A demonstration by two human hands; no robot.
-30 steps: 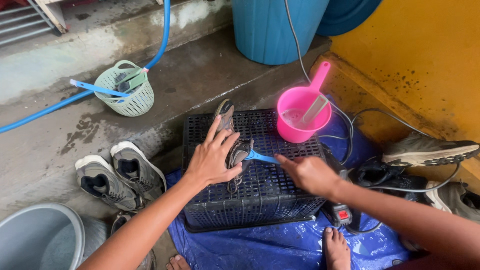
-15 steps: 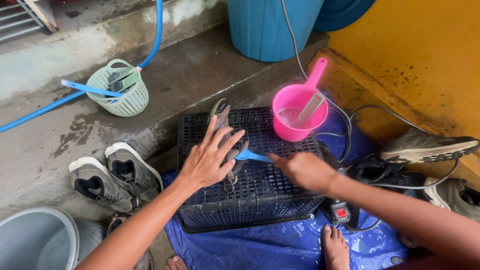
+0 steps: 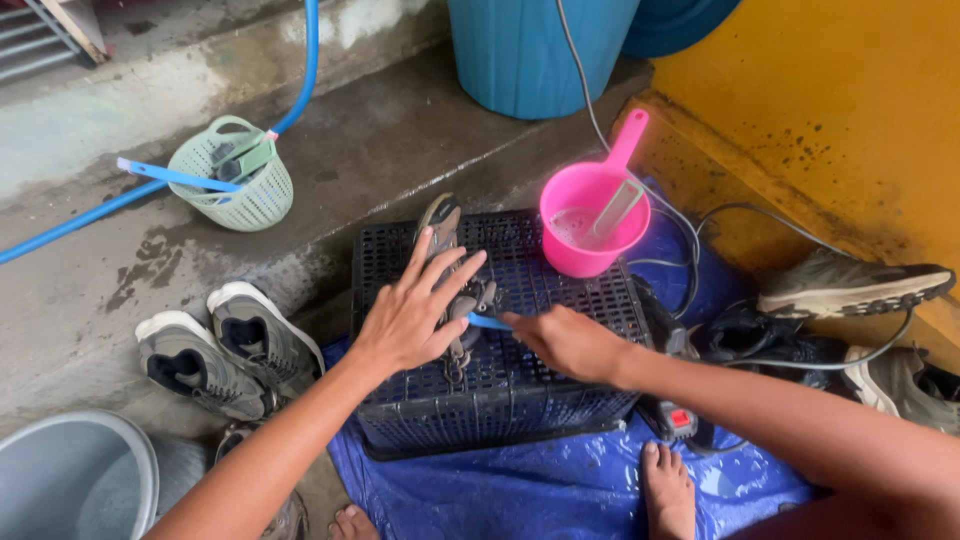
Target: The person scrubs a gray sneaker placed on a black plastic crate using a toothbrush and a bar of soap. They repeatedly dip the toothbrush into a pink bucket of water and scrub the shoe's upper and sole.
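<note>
My left hand (image 3: 408, 315) presses flat on a grey sandal (image 3: 447, 232) lying on an upturned black plastic crate (image 3: 520, 400); its fingers are spread over the sandal's straps. My right hand (image 3: 565, 340) is shut on a small brush with a blue handle (image 3: 488, 322), its tip against the sandal by my left fingers. A pink water dipper (image 3: 590, 225) with a long handle stands on the crate's far right corner.
A pair of grey sneakers (image 3: 215, 348) sits left of the crate. A green basket (image 3: 233, 180) and blue hose (image 3: 300, 80) lie behind. Grey basin (image 3: 70, 480) at lower left, blue barrel (image 3: 540, 50) behind, more shoes (image 3: 850, 285) and cables at right, blue tarp (image 3: 540, 490) underneath.
My left hand has opened from a grip to spread fingers on the sandal. My right hand with the brush has slid a little along it.
</note>
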